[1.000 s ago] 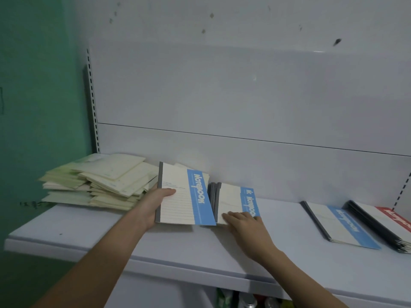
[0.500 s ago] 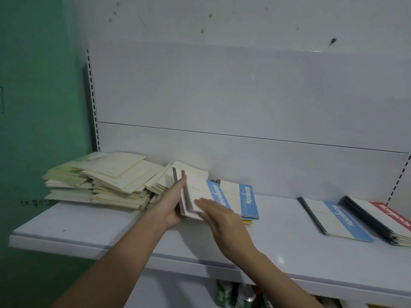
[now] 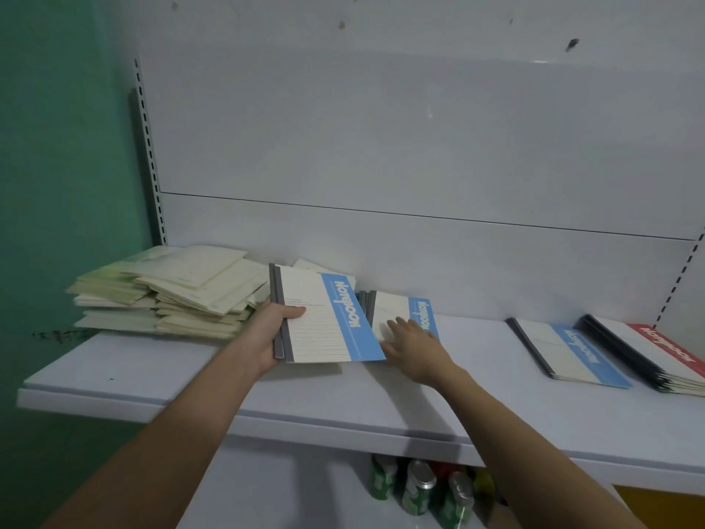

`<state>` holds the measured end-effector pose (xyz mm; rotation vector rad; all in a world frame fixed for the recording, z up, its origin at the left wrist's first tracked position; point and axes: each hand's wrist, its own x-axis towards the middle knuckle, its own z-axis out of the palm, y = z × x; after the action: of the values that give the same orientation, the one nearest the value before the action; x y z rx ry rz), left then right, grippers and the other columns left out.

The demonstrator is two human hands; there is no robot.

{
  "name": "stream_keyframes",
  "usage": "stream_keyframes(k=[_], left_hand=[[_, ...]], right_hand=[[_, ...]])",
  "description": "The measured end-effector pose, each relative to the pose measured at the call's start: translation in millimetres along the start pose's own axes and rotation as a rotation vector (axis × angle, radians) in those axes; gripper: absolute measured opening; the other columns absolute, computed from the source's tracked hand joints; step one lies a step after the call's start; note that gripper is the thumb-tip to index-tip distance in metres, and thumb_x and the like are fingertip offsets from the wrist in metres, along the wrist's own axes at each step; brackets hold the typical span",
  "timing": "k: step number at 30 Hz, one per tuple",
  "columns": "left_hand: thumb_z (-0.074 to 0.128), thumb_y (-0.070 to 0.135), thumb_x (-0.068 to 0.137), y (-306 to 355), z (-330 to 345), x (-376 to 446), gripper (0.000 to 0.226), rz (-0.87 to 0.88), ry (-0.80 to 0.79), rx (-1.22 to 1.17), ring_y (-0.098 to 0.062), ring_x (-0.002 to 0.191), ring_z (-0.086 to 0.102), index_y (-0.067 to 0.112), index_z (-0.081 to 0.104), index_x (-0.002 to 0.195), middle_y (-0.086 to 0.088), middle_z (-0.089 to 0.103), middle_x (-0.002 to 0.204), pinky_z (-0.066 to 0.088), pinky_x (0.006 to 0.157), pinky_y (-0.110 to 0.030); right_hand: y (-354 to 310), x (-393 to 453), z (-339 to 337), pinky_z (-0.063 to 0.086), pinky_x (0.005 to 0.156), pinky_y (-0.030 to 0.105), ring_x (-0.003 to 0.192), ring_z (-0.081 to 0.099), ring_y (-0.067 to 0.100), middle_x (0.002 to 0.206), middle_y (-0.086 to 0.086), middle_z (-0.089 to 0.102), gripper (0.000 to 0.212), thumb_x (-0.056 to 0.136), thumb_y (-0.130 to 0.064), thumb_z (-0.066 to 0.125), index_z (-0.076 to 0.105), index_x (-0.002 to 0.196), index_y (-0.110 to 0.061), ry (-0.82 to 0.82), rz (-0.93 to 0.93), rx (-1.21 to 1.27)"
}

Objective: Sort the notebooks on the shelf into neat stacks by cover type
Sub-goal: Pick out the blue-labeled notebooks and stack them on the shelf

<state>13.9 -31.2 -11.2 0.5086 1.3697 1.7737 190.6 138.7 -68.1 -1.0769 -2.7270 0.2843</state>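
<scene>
The left hand [image 3: 272,334] grips 2 blue-band notebooks [image 3: 324,318] by their grey spine side, thumb on the top cover and the other fingers below; they are lifted a little above the white shelf [image 3: 267,391], tilted toward the person. Just to the right, the right hand [image 3: 414,345] lies with straight, spread fingers on a small stack of blue-band notebooks [image 3: 396,311] that stays on the shelf near the back panel; it holds nothing, it only presses on the cover. The held notebooks overlap the near left corner of this stack.

At the far left of the shelf there is a messy heap of cream notebooks [image 3: 171,288], many of them crooked. Far to the right lies another blue-band stack [image 3: 568,353], flat and neat, and just beside it, at the right edge, a stack with red-band covers [image 3: 663,353]. Below the shelf, some green cans [image 3: 419,486] stand together.
</scene>
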Motion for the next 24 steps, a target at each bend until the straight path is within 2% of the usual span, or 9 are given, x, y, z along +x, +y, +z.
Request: stream_keyframes(k=[2, 5, 8, 11, 14, 16, 18, 21, 24], left_hand=[[0.048, -0.002, 0.095, -0.8, -3.7, 1.0, 0.03, -0.008, -0.005, 0.005, -0.029, 0.086, 0.068, 0.009, 0.059, 0.12, -0.014, 0.07, 0.103, 0.059, 0.059, -0.036], [0.049, 0.002, 0.096, -2.4, -10.1, 1.3, 0.032, -0.01, -0.013, 0.035, -0.028, 0.087, 0.069, 0.008, 0.057, 0.126, -0.013, 0.07, 0.106, 0.059, 0.059, -0.035], [0.05, 0.004, 0.096, -4.1, -16.9, 4.4, 0.034, -0.018, -0.018, 0.05, -0.029, 0.089, 0.069, 0.008, 0.056, 0.129, -0.015, 0.07, 0.112, 0.06, 0.058, -0.034], [0.049, 0.006, 0.098, -6.0, -18.2, 6.9, 0.032, -0.027, -0.042, 0.04, -0.028, 0.087, 0.069, 0.009, 0.056, 0.129, -0.014, 0.071, 0.105, 0.059, 0.052, -0.034], [0.05, 0.007, 0.098, -11.9, -13.2, 10.4, 0.031, -0.026, -0.059, 0.034, -0.027, 0.089, 0.069, 0.012, 0.055, 0.129, -0.012, 0.071, 0.103, 0.059, 0.058, -0.035], [0.053, 0.007, 0.098, -18.0, -6.3, 13.6, 0.03, -0.009, -0.07, 0.04, -0.027, 0.092, 0.068, 0.015, 0.055, 0.127, -0.011, 0.07, 0.105, 0.057, 0.066, -0.037], [0.056, 0.008, 0.097, -24.0, 2.9, 15.0, 0.028, 0.026, -0.081, 0.063, -0.025, 0.089, 0.068, 0.016, 0.055, 0.125, -0.01, 0.07, 0.102, 0.056, 0.066, -0.036], [0.056, 0.013, 0.098, -28.9, 17.6, 16.1, 0.023, 0.073, -0.086, 0.042, -0.025, 0.08, 0.068, 0.012, 0.058, 0.121, -0.011, 0.07, 0.096, 0.057, 0.063, -0.036], [0.052, 0.035, 0.099, -29.7, 25.0, 20.1, 0.03, 0.001, -0.127, -0.044, -0.031, 0.092, 0.071, 0.014, 0.062, 0.118, -0.014, 0.073, 0.105, 0.058, 0.076, -0.044]], right_hand=[[3.0, 0.6, 10.6, 0.031, 0.103, 0.045, 0.129, 0.039, 0.024, 0.131, 0.0, 0.046, 0.039, 0.099, -0.044, 0.041, 0.043, 0.128, -0.018, -0.02, -0.038, -0.077], [3.6, -5.6, 11.5, 0.039, 0.086, 0.036, 0.115, 0.05, 0.026, 0.118, 0.001, 0.056, 0.014, 0.097, -0.023, 0.047, 0.051, 0.11, -0.021, 0.125, -0.067, -0.197], [6.0, -16.0, 5.5, 0.045, 0.076, 0.033, 0.107, 0.055, 0.026, 0.116, -0.001, 0.062, 0.023, 0.102, -0.024, 0.038, 0.058, 0.113, -0.024, 0.196, -0.091, -0.221], [4.7, -26.3, -2.9, 0.044, 0.076, 0.033, 0.108, 0.058, 0.027, 0.122, 0.0, 0.065, 0.036, 0.105, -0.036, 0.034, 0.057, 0.132, -0.031, 0.295, 0.006, 0.044], [-8.6, -32.1, -10.4, 0.037, 0.063, 0.026, 0.083, 0.061, 0.022, 0.093, -0.001, 0.07, 0.033, 0.103, -0.036, 0.039, 0.063, 0.125, -0.03, 0.572, 0.036, 0.38], [-25.0, -39.2, -19.0, 0.037, 0.059, 0.022, 0.068, 0.054, 0.011, 0.079, -0.01, 0.064, 0.029, 0.102, -0.031, 0.045, 0.065, 0.123, -0.029, 0.675, -0.042, 0.522], [-43.4, -50.3, -24.0, 0.039, 0.061, 0.019, 0.073, 0.057, 0.008, 0.09, -0.014, 0.066, 0.029, 0.101, -0.027, 0.049, 0.065, 0.124, -0.03, 0.653, -0.152, 0.479], [-57.9, -59.7, -15.9, 0.046, 0.087, 0.019, 0.114, 0.058, 0.008, 0.128, -0.01, 0.063, 0.03, 0.1, -0.029, 0.051, 0.064, 0.127, -0.028, 0.55, -0.305, 0.26], [-61.9, -64.1, -0.6, 0.04, 0.103, 0.022, 0.123, 0.054, 0.016, 0.133, -0.001, 0.061, 0.033, 0.098, -0.029, 0.053, 0.065, 0.127, -0.019, 0.455, -0.429, 0.169]])
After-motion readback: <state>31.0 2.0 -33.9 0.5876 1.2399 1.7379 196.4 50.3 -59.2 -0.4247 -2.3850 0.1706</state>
